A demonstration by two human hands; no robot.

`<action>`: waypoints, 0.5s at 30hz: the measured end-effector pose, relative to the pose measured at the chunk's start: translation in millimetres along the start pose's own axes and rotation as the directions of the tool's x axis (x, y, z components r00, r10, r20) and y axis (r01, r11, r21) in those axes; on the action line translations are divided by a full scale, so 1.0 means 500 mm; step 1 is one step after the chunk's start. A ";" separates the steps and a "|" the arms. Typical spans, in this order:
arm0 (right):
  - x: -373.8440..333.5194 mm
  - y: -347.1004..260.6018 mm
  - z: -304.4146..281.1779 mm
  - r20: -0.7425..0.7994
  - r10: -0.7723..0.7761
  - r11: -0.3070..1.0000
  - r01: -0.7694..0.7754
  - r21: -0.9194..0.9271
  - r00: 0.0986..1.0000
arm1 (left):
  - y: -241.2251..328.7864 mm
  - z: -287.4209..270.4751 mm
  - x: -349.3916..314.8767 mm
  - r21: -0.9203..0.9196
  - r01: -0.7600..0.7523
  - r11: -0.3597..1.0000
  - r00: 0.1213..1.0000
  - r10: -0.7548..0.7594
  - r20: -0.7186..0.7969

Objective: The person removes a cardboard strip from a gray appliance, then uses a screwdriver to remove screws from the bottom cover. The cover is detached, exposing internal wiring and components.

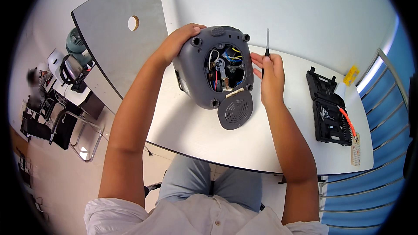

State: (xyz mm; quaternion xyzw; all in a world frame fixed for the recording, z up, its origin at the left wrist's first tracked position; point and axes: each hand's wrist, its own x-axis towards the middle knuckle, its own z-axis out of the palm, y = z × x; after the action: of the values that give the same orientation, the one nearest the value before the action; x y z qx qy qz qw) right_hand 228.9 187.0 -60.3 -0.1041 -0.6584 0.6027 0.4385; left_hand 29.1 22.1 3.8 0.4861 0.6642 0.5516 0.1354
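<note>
A dark grey rounded appliance [191, 78], rice-cooker-like in shape, lies tipped on the white table with its underside facing me. Through the round opening in its base show coloured wires [233, 56] and metal parts. My left hand [180, 41] grips its upper left edge, some fingers hidden behind it. A round vented base cover [235, 111] sits just below the opening, touching the body's lower edge. To the right of the appliance, my right hand [273, 78] holds a screwdriver [267, 41], its shaft pointing up and away; the fingertips are close to the appliance's side.
At the table's [183, 130] right lies an open black tool case [331, 122] with bits and an orange flexible shaft [347, 122]. Near it are a yellow packet [351, 75] and a beige strip [355, 150]. A grey partition [126, 39] stands left; metal railings [383, 156] run right.
</note>
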 end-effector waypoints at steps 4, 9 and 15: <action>-0.059 0.041 -0.021 0.025 -0.042 0.991 0.039 0.127 0.999 | 0.018 0.021 -0.031 0.072 -0.031 0.997 0.999 0.029 0.021; -0.098 0.091 -0.050 0.058 -0.023 0.958 0.005 0.287 0.998 | -0.013 0.046 -0.056 0.217 -0.276 0.936 0.959 0.282 0.004; -0.097 0.117 -0.040 0.156 -0.007 0.952 -0.041 0.303 0.988 | -0.042 0.041 -0.073 0.385 -0.354 0.852 0.919 0.393 -0.025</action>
State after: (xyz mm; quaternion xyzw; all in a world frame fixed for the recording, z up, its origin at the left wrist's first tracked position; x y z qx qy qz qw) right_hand 248.9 183.7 -136.2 0.0067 -0.5885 0.7074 0.3915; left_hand 51.5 7.1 -34.8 0.5935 0.6557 0.4550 -0.1035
